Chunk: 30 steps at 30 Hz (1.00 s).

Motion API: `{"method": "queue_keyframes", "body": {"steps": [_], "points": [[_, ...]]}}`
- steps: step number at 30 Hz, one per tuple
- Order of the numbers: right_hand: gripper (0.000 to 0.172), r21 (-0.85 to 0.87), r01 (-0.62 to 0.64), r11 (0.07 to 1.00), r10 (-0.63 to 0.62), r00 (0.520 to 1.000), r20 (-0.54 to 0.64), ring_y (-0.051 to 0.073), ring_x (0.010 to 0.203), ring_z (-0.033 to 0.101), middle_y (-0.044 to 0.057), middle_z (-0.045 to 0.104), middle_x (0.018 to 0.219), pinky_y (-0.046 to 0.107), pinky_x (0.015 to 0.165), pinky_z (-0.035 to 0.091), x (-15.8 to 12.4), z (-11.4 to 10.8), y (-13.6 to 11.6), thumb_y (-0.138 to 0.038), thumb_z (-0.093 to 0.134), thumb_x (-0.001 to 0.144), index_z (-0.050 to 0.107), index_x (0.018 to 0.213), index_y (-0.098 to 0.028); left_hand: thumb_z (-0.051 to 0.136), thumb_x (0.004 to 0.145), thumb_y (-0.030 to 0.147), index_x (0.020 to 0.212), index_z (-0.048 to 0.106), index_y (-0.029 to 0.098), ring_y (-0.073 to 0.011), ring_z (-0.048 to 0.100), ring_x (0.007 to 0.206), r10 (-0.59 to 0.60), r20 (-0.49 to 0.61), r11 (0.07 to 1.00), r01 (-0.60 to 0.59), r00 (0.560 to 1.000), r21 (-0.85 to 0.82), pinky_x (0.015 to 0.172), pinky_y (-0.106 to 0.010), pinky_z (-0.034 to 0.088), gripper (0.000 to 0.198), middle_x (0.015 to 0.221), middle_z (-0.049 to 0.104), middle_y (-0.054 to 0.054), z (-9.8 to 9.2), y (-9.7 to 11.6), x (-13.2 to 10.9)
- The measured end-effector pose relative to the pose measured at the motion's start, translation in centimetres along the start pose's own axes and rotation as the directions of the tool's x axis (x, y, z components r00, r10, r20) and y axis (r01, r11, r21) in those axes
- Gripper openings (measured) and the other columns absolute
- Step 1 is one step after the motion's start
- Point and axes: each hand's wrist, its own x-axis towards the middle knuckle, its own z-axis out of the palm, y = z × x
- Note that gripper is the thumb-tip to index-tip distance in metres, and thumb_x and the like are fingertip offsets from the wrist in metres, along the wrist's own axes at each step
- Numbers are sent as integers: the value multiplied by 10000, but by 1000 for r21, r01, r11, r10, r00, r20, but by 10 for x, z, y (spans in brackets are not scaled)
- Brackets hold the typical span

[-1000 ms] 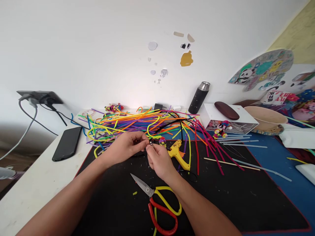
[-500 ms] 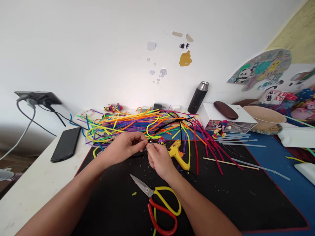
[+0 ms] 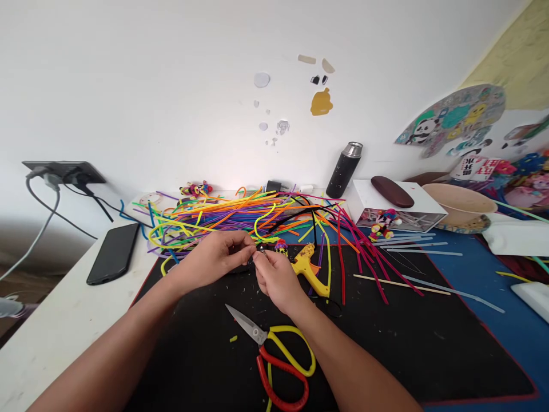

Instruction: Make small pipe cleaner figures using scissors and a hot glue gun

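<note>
My left hand [image 3: 223,254] and my right hand [image 3: 277,277] meet above the black mat [image 3: 193,343], thumbs and fingertips pinched together. Between them is something small and dark with a shiny spot, too small to name. Just beyond my right hand, a small figure with a red and purple top [image 3: 281,246] shows in part. To its right lies a yellow glue gun [image 3: 311,272]. Nearer to me rest scissors [image 3: 259,337] with one red and one yellow handle, their blades closed and pointing away to the left.
A heap of coloured pipe cleaners [image 3: 231,214] spreads along the wall. A phone [image 3: 114,252] lies at the left. Toward the right stand a black flask [image 3: 343,170], a white box [image 3: 397,203] with a glasses case [image 3: 392,191] on it, a bowl [image 3: 458,200] and clear glue sticks [image 3: 416,245].
The view has shifted very slightly. Both hands stay pinched together in nearly the same place, and nothing else has visibly moved.
</note>
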Motion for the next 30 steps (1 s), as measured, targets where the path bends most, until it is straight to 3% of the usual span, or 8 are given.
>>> {"method": "queue_keyframes", "body": {"steps": [8,16,21,30], "points": [[444,-21,-1,1000,1,1000,-8,61,388,235,-117,322,471,216,363,185,0,-1,-5,-526,679,869,414,645,-249,578,1004,488,863,687,188,-140,504,644,-23,6,1000,23,1000,-4,593,-238,383,348,713,614,19,-1,2,-1],[512,86,25,996,-22,999,-33,46,375,209,-115,312,471,214,360,144,0,-2,-10,-557,722,855,390,618,-248,584,993,502,833,672,193,-147,529,647,-21,-4,1000,21,1000,2,600,-245,392,359,708,631,13,-2,3,-1],[557,251,53,967,-41,998,-51,37,386,175,-122,295,472,205,377,113,0,-5,-15,-633,750,843,420,635,-235,573,985,495,846,660,199,-163,579,678,-46,-4,999,45,999,-26,634,-260,421,338,735,674,4,-4,1,0],[566,304,93,948,-79,995,-59,41,384,178,-121,295,471,208,390,108,-2,-9,-25,-668,751,845,444,660,-230,567,940,384,819,684,222,-166,565,636,-72,85,979,54,994,199,590,-263,362,234,704,682,17,-12,-12,-2]]}}
